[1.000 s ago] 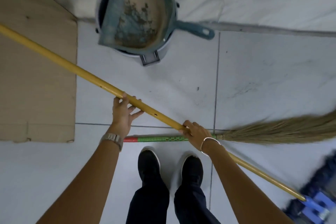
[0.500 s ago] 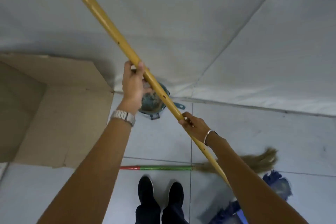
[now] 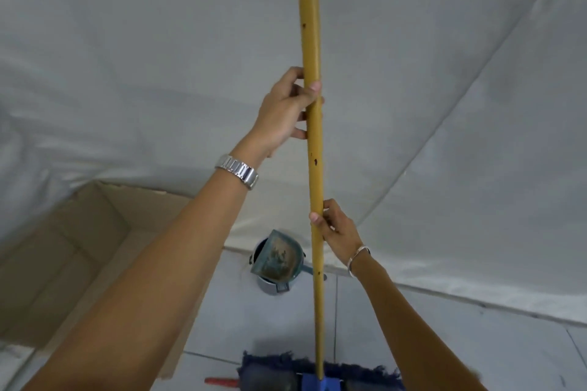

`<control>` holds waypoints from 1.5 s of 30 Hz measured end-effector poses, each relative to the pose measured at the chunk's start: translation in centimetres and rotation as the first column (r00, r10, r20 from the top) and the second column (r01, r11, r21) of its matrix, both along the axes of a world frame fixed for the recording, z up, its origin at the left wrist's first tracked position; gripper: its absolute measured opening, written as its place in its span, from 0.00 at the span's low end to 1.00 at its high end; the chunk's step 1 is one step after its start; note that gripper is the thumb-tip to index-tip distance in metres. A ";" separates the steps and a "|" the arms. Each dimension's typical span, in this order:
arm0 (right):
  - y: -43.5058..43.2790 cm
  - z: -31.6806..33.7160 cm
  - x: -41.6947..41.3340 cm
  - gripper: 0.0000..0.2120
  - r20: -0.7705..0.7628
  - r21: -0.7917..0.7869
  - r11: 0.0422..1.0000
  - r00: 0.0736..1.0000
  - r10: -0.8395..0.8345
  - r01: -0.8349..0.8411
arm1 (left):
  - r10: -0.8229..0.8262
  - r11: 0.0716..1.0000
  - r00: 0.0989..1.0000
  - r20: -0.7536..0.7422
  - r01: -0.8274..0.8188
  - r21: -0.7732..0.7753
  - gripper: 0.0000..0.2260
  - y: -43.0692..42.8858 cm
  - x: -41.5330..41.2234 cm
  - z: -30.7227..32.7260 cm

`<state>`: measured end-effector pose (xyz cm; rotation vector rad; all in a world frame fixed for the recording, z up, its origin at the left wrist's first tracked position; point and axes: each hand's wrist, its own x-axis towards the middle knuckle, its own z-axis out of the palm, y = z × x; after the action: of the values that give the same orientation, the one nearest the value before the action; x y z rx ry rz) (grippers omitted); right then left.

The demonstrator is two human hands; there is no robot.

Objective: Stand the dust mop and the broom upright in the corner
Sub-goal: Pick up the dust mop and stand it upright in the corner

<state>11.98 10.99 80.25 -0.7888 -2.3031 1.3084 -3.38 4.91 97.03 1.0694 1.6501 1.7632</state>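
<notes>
Two hands: both close on the dust mop pole (image 3: 313, 143), which I hold near vertical in front of me.
Left hand (image 3: 287, 108): higher on the pole, fingers wrapped around it, thumb across the front.
Right hand (image 3: 335, 228): lower on the pole, fingers curled behind it, thumb tip pressed on its front.
Dust mop head (image 3: 314, 373): dark blue fringe with a blue bracket, down at the floor by my feet; whether it rests fully on the tiles I cannot tell.
Broom (image 3: 221, 381): only a red end of its handle shows at the bottom edge, lying flat on the floor just left of the mop head.
Corner (image 3: 320, 267): two white walls meet beyond the pole; a bucket (image 3: 270, 284) with a dustpan (image 3: 275, 259) on top stands near it.
Cardboard (image 3: 63, 263): propped along the left wall.
Progress: by my judgement, roughly a quarter through; the mop is upright in hand but not yet leaned in the corner.
Remaining: set the mop against the walls, then lift the broom and stand it alongside.
</notes>
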 end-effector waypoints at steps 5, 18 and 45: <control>-7.0 1.3 -5.3 0.07 -0.084 -0.091 0.996 0.996 -0.002 -0.006 | -0.033 0.999 0.993 -0.109 0.033 0.002 0.06 -7.3 -3.1 2.4; -18.7 1.0 -27.6 0.08 -0.092 -0.088 0.995 0.995 0.035 -0.043 | -0.043 0.998 0.974 -0.223 0.033 -0.050 0.14 -20.9 -22.2 1.4; -11.3 -12.2 -71.7 0.08 -0.032 -0.233 0.958 0.983 -0.178 0.166 | 0.211 0.977 0.977 0.033 -0.210 -0.025 0.19 -11.4 -65.6 -13.2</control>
<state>-59.75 -0.28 68.05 -0.9926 -2.0144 1.5118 -69.03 -6.49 83.81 0.8754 1.8130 1.8791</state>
